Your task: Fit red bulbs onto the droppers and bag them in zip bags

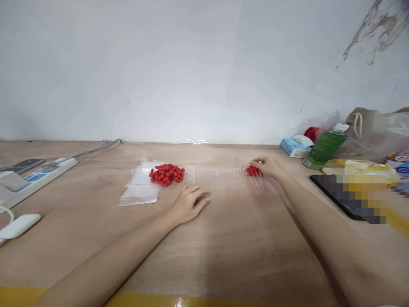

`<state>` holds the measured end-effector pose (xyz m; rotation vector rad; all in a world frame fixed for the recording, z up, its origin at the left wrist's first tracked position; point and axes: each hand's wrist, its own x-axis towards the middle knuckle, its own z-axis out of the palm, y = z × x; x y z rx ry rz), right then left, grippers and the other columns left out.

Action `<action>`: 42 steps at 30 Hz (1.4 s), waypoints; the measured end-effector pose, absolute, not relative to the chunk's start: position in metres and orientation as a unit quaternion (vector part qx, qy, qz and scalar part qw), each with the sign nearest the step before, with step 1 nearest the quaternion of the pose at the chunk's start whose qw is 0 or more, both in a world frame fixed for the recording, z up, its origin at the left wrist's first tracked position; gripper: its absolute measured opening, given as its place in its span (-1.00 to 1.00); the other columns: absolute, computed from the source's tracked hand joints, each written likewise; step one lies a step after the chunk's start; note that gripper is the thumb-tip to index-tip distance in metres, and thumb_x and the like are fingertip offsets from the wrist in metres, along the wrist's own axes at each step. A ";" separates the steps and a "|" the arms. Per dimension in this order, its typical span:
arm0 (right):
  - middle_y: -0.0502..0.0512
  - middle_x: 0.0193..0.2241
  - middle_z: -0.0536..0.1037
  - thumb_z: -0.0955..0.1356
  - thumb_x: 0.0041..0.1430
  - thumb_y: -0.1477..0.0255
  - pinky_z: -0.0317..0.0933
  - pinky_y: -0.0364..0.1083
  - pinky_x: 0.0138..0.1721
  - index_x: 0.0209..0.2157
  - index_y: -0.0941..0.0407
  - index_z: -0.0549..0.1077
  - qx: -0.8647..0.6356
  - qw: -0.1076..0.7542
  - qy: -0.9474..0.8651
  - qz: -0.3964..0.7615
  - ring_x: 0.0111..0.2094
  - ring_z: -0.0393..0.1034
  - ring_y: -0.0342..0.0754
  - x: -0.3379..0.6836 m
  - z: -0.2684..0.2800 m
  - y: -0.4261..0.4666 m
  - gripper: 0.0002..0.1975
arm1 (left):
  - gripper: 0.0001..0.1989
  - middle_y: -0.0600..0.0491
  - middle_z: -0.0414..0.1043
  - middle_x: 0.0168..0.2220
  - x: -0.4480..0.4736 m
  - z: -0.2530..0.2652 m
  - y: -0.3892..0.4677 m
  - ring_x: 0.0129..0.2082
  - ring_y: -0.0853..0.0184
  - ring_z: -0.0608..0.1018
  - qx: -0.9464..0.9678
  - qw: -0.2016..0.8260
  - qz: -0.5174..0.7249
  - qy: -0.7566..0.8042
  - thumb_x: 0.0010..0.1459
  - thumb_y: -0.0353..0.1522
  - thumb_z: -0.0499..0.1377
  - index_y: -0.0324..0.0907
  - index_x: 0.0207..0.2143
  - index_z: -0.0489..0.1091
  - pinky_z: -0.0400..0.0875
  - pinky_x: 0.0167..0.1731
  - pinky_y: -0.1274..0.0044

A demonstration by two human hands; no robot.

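Observation:
Clear droppers with red bulbs (254, 171) lie side by side at the right end of a row of clear thin tubes (217, 177). My right hand (267, 165) is at their bulb ends, its fingers pinched on a dropper that is mostly hidden. At the row's left end is a heap of loose red rubber bulbs (168, 175), partly on several flat clear plastic bags (140, 195). My left hand (191, 204) rests on the table just in front of the row's left part, fingers loosely bent, thumb apart, holding nothing.
A white power strip (67, 163) and cables lie at the left. On the right are a blue tissue pack (294, 147), a green bottle (327, 147), plastic bags and a dark flat device (332, 198). A white wall (204, 72) bounds the table's back.

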<state>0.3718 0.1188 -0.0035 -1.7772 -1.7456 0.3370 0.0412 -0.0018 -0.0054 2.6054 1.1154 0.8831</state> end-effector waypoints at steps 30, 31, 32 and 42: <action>0.16 -0.44 0.48 0.35 -0.22 0.25 0.15 -0.11 -0.48 -0.66 0.11 0.36 -0.749 0.124 -0.644 0.091 -0.36 0.38 0.04 0.307 0.007 0.060 -0.79 | -0.77 0.03 0.43 -0.39 0.042 -0.008 -0.003 -0.33 0.31 0.42 0.878 0.064 0.291 0.374 0.18 -0.28 -0.01 -0.15 -0.22 0.38 0.23 -0.26 0.43; 0.16 -0.43 0.48 0.35 -0.21 0.27 0.14 -0.11 -0.49 -0.66 0.11 0.37 -0.749 0.128 -0.644 0.091 -0.36 0.38 0.04 0.306 0.007 0.060 -0.80 | -0.78 0.04 0.43 -0.40 0.042 -0.007 -0.003 -0.34 0.31 0.41 0.877 0.060 0.294 0.375 0.18 -0.28 -0.01 -0.14 -0.23 0.38 0.23 -0.26 0.44; 0.16 -0.42 0.48 0.34 -0.20 0.28 0.14 -0.12 -0.49 -0.67 0.11 0.37 -0.748 0.132 -0.643 0.091 -0.35 0.38 0.04 0.306 0.007 0.059 -0.81 | -0.79 0.04 0.42 -0.40 0.042 -0.005 -0.002 -0.34 0.31 0.41 0.875 0.049 0.298 0.379 0.17 -0.28 0.00 -0.14 -0.25 0.38 0.22 -0.26 0.44; 0.02 -0.60 0.44 0.25 -0.01 0.29 0.00 -0.16 -0.53 -0.54 0.09 0.39 -0.653 0.279 -0.703 0.024 -0.52 0.30 -0.10 0.281 0.009 0.026 -0.81 | -0.83 -0.04 0.34 -0.25 -0.026 0.025 0.043 -0.19 0.12 0.32 0.740 -0.207 0.321 0.553 0.06 -0.28 0.09 -0.12 -0.34 0.42 0.17 -0.19 0.31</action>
